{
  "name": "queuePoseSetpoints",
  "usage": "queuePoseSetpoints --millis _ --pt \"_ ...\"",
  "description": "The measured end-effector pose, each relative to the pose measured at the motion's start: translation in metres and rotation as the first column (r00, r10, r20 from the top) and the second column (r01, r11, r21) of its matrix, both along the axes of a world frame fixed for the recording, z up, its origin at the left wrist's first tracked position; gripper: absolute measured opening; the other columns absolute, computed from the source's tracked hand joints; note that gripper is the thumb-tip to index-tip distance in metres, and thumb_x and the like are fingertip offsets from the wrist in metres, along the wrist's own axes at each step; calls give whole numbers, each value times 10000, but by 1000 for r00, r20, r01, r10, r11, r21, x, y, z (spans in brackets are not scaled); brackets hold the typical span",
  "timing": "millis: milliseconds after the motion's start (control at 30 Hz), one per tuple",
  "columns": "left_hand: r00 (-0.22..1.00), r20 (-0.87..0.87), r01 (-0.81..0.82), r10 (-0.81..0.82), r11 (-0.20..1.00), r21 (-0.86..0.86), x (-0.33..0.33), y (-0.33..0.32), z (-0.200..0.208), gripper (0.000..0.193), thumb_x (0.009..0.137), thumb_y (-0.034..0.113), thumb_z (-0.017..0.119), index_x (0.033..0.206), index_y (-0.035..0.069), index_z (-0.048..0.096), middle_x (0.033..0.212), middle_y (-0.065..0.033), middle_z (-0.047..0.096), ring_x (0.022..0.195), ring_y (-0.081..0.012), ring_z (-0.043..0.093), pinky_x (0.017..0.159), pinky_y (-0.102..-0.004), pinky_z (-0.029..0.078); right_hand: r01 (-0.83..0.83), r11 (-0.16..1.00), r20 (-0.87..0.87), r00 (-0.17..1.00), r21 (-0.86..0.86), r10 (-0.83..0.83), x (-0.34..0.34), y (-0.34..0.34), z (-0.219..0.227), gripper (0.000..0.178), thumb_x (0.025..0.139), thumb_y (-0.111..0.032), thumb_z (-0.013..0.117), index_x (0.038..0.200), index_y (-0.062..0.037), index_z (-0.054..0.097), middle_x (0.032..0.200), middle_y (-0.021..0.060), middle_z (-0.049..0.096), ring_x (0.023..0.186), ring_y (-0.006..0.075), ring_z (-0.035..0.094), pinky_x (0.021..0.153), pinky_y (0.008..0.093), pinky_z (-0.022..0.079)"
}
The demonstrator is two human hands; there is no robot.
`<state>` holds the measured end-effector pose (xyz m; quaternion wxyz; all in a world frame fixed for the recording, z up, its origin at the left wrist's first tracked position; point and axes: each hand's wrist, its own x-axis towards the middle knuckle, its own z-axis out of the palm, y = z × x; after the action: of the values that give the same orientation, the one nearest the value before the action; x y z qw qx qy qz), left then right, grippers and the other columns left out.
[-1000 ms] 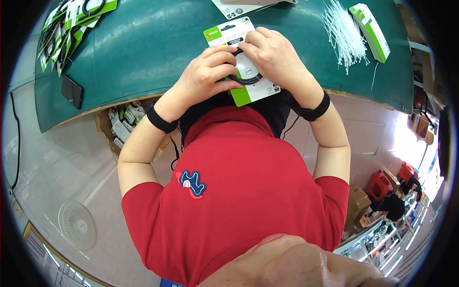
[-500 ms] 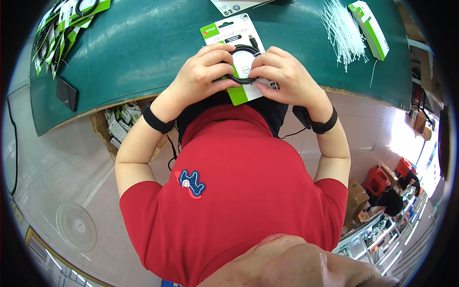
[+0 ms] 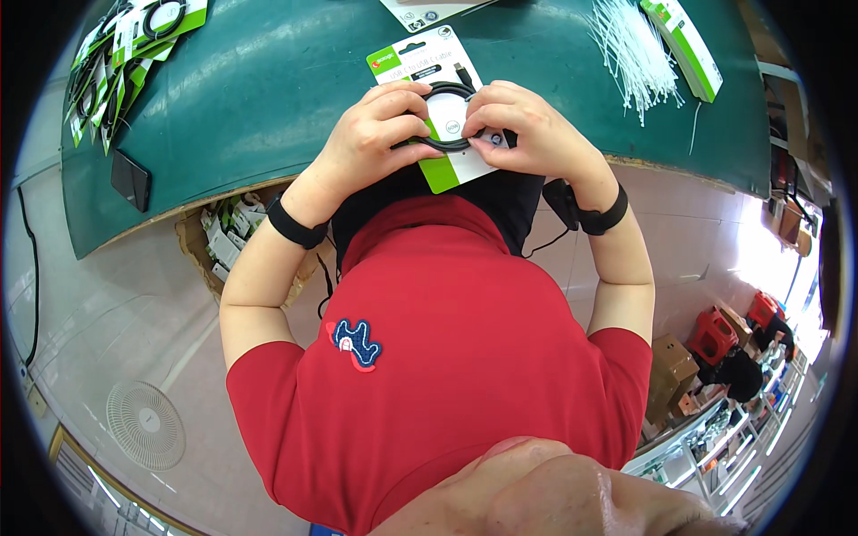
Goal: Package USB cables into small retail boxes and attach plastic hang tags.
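Note:
A coiled black cable (image 3: 444,146) lies against a white and green packaging card (image 3: 444,175) at the table's near edge. One dark plug (image 3: 462,75) of the cable points up the card. My left hand (image 3: 386,129) is closed on the left side of the coil, thumb below and fingers above. At the coil's right side, my right hand (image 3: 518,128) pinches the cable between thumb and fingertips. Whether a tie sits under the right fingers is hidden.
On the green table (image 3: 268,89), carded cables (image 3: 125,62) pile at far left, beside a dark phone (image 3: 130,180). White cable ties (image 3: 633,58) and a green-white box (image 3: 684,49) lie at right. An open carton (image 3: 201,241) stands below the table edge.
Both hands stay on the coil and card. My right fingertips have shifted slightly along the coil's right side. The whole view has moved a little.

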<state>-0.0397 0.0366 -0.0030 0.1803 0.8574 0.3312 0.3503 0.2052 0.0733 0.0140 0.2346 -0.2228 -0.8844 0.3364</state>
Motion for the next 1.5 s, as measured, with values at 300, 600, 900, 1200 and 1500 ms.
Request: queuePoseSetpoints --millis 300,600,900,1200,1500 --pt "1000 18 3 -2 1000 -25 2 1 1 265 623 129 836 773 63 628 922 -49 641 1096 -279 608 895 -401 484 30 979 40 999 -203 -23 1 3 3 122 730 11 658 848 -15 646 931 70 614 879 211 590 687 275 533" --pt "1000 5 -6 6 1000 -20 1 -2 -3 277 627 115 839 821 59 649 966 -53 643 1116 -282 595 922 -397 471 98 994 52 994 -55 -95 1 -7 -6 160 715 -22 685 871 -32 653 951 81 616 910 255 592 781 332 506" --pt "998 64 -6 11 997 -80 -2 -6 7 319 663 138 811 964 111 710 969 -37 636 1141 -264 569 959 -405 448 75 989 0 997 130 -75 2 -11 -11 154 746 -136 739 878 -81 681 943 38 614 898 250 591 782 359 494" --pt "998 -3 -58 58 998 -8 3 -7 2 172 664 137 825 788 100 711 835 -2 650 1072 -257 588 905 -385 457 63 981 -34 998 185 -58 -1 -10 -14 152 751 -129 729 881 -75 672 923 39 610 861 253 600 754 361 497" --pt "863 245 -434 443 896 -92 9 -23 10 498 679 124 837 1114 60 604 1164 -102 566 1109 -255 551 909 -372 463 173 963 -141 979 206 -146 -3 -15 3 167 745 -106 732 880 -42 657 898 81 595 834 274 591 731 376 496"
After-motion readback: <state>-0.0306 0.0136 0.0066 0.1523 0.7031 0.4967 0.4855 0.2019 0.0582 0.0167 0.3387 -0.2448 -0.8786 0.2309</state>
